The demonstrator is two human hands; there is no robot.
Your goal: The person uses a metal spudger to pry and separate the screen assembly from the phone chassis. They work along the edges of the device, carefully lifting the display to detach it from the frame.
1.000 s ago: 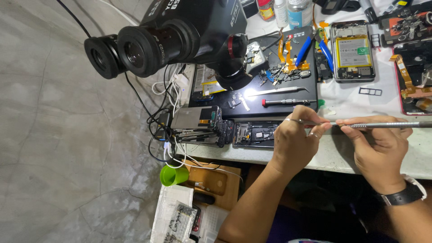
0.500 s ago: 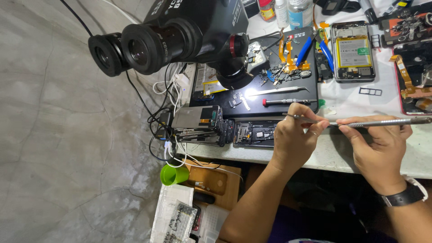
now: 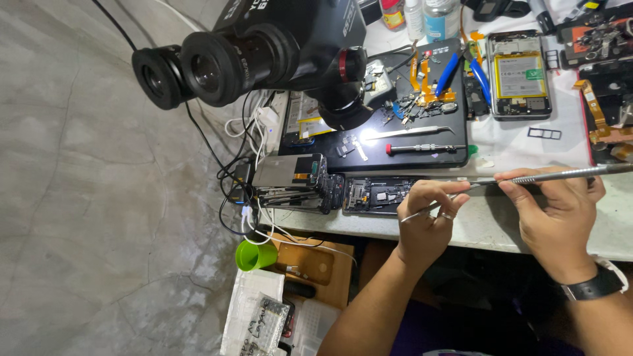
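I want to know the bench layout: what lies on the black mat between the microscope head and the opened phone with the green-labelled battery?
In the head view, orange flex cables and small parts, blue-handled cutters.

Both forearms are reaching up from below. The left hand (image 3: 428, 221) is pinching its fingertips together, a ring showing. The right hand (image 3: 557, 214), watch-strapped at the wrist, is curling its fingers closed.

**One head-worn view, looking down over the bench edge**

The single camera sits above the large black stereo microscope (image 3: 277, 49), close enough that its eyepieces fill the upper left. It faces steeply down: white worktop (image 3: 501, 224) right of the microscope, grey concrete floor (image 3: 79, 231) left and below it. No second view overlaps.
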